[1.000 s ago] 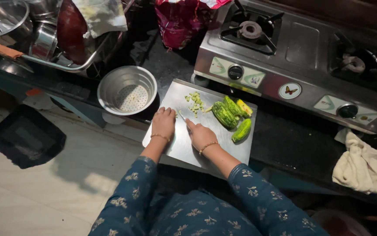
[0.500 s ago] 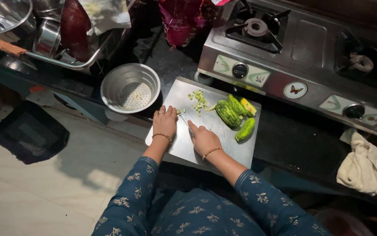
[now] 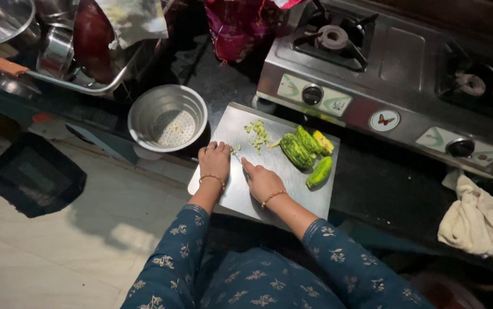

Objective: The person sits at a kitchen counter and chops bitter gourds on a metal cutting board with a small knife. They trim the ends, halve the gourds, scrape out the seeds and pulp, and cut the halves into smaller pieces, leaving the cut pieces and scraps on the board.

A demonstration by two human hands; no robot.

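The fingers (image 3: 219, 147) of the left hand (image 3: 214, 161) are curled downward, pressing something small against the steel cutting board (image 3: 269, 189); the piece under them is hidden, so what they pin cannot be told. The right hand (image 3: 262, 181) is closed around a knife (image 3: 238, 156), of which only a short length of blade shows, just beside the left fingertips. Both hands rest on the near left part of the board.

Judged from this arrangement, the step in hand is fine chopping: the left hand steadies the piece while the blade works against it. The next move calls for short cuts with the left fingertips kept tucked, since the blade lies very close to them.

A small heap of chopped green pieces (image 3: 257, 134) lies on the far part of the board, apart from the hands. To its right lie ridged green gourds (image 3: 294, 150), one cut open with a yellowish inside (image 3: 322, 142), and a smaller smooth green piece (image 3: 318, 171) just beside them.

The board sits on a dark worktop (image 3: 384, 189). A perforated steel colander (image 3: 167, 117) stands near the board's left corner. A two-burner gas stove (image 3: 395, 57) stands behind the board. A pale cloth (image 3: 470, 217) lies well to the right. A rack of steel vessels (image 3: 58, 46) occupies the far left.
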